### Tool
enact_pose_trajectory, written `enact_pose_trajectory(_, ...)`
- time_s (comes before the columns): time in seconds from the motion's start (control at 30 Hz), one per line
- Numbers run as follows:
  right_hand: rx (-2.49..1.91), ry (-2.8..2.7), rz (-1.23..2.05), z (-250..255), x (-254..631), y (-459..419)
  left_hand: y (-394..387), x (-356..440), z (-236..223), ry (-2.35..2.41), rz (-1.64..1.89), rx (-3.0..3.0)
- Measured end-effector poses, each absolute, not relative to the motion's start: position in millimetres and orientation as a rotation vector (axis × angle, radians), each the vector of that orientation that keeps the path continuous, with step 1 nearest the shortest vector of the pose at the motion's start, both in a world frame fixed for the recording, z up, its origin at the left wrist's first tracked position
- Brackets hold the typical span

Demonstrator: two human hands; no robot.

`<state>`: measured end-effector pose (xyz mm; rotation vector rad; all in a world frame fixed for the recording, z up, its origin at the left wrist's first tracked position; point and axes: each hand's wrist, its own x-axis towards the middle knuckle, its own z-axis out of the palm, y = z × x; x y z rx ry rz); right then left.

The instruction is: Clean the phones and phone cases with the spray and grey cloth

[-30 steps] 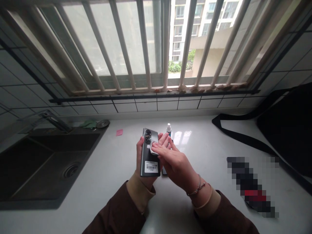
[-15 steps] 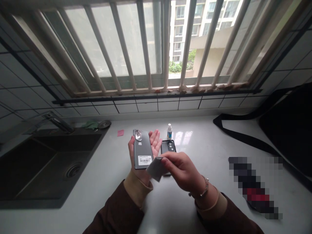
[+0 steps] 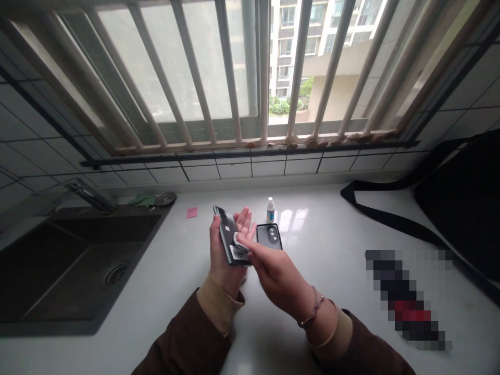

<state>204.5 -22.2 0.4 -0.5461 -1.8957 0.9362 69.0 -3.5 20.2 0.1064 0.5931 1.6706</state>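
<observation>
My left hand (image 3: 221, 255) holds a grey smartphone (image 3: 228, 234) by its edges, back side up and tilted, with a white barcode sticker near its lower end. My right hand (image 3: 273, 271) pinches a small pale wipe (image 3: 239, 241) and presses it against the phone's back. A dark phone case (image 3: 269, 236) lies flat on the white counter (image 3: 336, 245) just right of the phone. Behind the case stands a small white dropper bottle (image 3: 270, 209).
A dark sink (image 3: 58, 260) with a tap (image 3: 88, 194) fills the left. A black bag (image 3: 464, 208) with a long strap (image 3: 375, 213) lies at the right. A blurred-out dark object (image 3: 406, 297) rests near the front right. A pink scrap (image 3: 191, 212) lies by the sink.
My right hand lifted the wipe off the phone, drew back toward me, then pressed it to the phone's back again. My left hand tilted the phone more on edge.
</observation>
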Motion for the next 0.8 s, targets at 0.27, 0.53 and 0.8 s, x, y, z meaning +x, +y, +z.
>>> enact_pose_trajectory(0.27, -0.352, -1.687, 1.246, 10, 210, -29, 2, 66, 12, 0.752, 1.791, 0.051)
enact_pose_trajectory(0.53, -0.610, -0.669, 1.603, 6, 206, -4, 1, 71, 14, 0.654, 1.673, 0.040)
enact_pose_trajectory(0.8, -0.732, -0.621, 1.688, -4, 207, 4, -5, 75, 23, 0.611, 1.642, 0.218)
